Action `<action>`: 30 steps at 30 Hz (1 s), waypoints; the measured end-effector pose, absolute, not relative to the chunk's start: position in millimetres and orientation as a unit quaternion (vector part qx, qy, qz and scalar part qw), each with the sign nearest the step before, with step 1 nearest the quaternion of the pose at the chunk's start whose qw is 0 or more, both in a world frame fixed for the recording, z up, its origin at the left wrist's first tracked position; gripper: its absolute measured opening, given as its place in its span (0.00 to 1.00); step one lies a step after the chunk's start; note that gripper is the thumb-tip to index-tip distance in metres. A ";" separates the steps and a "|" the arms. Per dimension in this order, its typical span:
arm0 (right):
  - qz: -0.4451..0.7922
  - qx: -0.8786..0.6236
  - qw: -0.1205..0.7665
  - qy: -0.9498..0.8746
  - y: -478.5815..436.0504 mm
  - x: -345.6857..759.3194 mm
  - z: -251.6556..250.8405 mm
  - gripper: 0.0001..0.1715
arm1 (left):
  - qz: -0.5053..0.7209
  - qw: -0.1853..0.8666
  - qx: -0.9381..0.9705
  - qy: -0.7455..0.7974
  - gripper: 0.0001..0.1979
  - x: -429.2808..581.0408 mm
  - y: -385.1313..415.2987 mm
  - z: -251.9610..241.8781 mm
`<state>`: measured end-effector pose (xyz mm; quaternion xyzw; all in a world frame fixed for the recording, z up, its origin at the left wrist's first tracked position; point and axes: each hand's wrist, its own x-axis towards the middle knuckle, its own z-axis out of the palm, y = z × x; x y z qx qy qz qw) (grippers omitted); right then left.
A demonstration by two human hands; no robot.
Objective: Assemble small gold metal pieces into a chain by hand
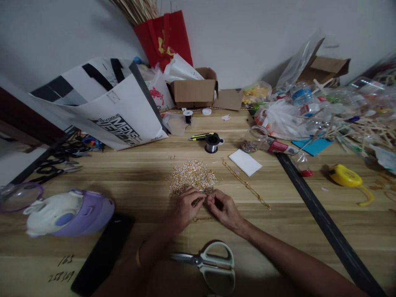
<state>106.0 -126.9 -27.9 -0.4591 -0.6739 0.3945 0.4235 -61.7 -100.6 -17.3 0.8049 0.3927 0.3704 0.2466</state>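
My left hand (pixel 189 205) and my right hand (pixel 224 207) almost meet at the near edge of a pile of small gold and clear beads (pixel 192 176). Both pinch thumb against fingers; whatever sits between the fingertips is too small to make out. Just below them lies a short gold chain (pixel 202 219) with a ring at one end, its other end running toward my right hand. A longer gold chain (pixel 246 183) is stretched out on the table to the right of the beads. Scissors with pale green handles (pixel 218 254) lie closer to me, blades pointing left.
Behind the beads stand a wire spool (pixel 212 144) and a yellow-black cutter (pixel 201 136). A white pad (pixel 245 162), a bead jar (pixel 250 144) and a tape measure (pixel 345 176) lie rightward. Left are a purple-white bottle (pixel 93 212), a black phone (pixel 103 251) and several dark scissors (pixel 52 169).
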 end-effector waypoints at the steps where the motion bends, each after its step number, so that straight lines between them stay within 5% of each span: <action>1: 0.394 -0.459 0.423 -0.675 -126.9 106.2 -28.3 0.05 | 0.371 0.248 0.804 0.393 0.06 -61.8 -100.5 -17.3; 30: 0.396 -0.460 0.414 -0.678 -127.0 106.7 -30.2 0.05 | 0.382 0.230 0.809 0.382 0.05 -61.4 -100.6 -18.4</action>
